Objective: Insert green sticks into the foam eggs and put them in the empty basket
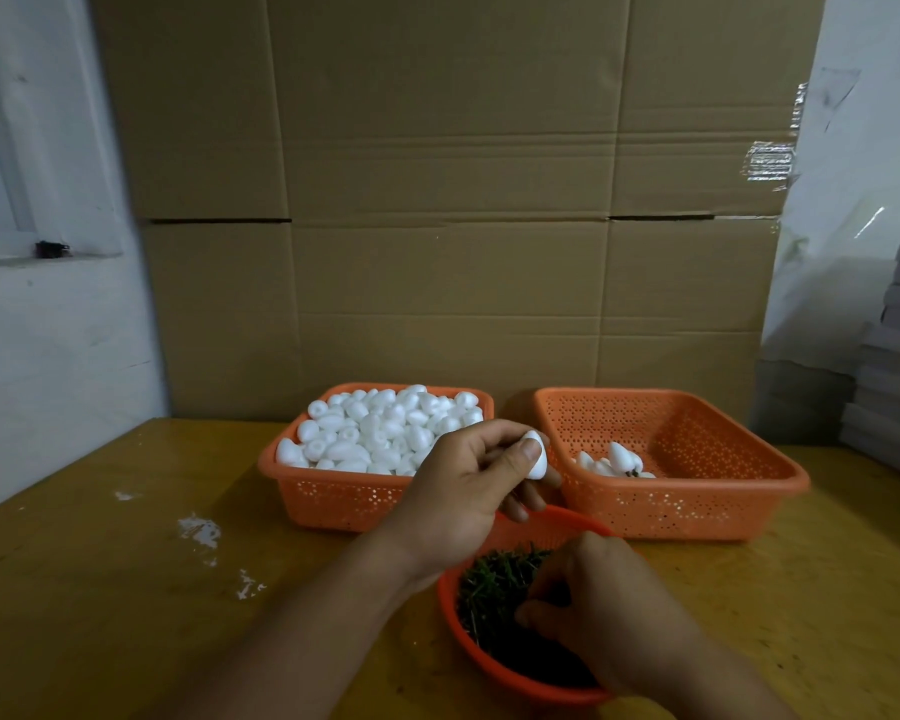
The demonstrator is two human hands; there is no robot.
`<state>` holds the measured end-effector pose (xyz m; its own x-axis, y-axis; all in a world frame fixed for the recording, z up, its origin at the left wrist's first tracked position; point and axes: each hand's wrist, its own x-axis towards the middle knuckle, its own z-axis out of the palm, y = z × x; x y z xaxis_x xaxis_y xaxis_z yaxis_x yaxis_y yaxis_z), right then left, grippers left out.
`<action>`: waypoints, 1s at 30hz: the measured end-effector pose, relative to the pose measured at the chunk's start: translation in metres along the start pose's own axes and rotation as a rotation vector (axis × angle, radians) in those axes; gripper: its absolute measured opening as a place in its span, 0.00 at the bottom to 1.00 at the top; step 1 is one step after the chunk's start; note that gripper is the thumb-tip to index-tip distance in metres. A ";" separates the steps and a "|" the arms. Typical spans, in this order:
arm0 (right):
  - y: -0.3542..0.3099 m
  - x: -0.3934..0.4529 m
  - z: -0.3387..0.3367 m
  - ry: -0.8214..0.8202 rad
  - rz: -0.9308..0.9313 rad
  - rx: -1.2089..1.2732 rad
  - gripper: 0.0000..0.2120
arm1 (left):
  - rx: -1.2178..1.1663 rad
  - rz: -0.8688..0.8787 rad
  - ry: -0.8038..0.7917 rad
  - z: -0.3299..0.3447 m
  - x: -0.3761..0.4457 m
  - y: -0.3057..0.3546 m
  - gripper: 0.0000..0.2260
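Here, a yellow-brown table fills the lower part of the frame, its top scuffed with white flecks and smears at lower left. Behind it, a wall of flattened brown cardboard takes up the centre and top. A pale wall with a window ledge runs up the left edge, and at the far right stand clear plastic sheeting and a stack of grey boards.

At centre, the left basket, orange and perforated, is heaped with white foam eggs. Just beside it, right of centre, the right basket holds only a few finished eggs in its near left corner.

The left hand is raised in front of the gap between the two baskets, thumb and fingertips pinching one egg. Below it, at lower centre, a round orange bowl holds a pile of green sticks. The right hand reaches down into the bowl with fingers curled among the sticks; whether it pinches one cannot be told.
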<state>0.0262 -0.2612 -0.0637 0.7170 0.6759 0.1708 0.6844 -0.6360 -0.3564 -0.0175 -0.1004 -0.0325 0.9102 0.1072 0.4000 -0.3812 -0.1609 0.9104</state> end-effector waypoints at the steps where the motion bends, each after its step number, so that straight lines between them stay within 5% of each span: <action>1: 0.000 0.000 -0.001 0.019 0.013 0.010 0.10 | -0.007 -0.005 0.002 0.000 0.000 0.000 0.08; 8: -0.002 -0.003 -0.002 0.191 0.011 0.131 0.04 | -0.084 -0.067 0.007 -0.003 0.000 0.001 0.04; 19: -0.007 -0.007 -0.006 0.504 -0.087 0.565 0.12 | -0.098 -0.127 0.091 -0.002 -0.001 0.008 0.11; 30: -0.019 -0.010 -0.011 0.740 -0.317 0.881 0.06 | -0.412 -0.389 0.033 0.002 -0.002 0.015 0.14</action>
<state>0.0074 -0.2601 -0.0482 0.6324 0.1937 0.7500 0.7257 0.1906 -0.6611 -0.0249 -0.1045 -0.0199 0.9932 0.1138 0.0240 -0.0565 0.2919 0.9548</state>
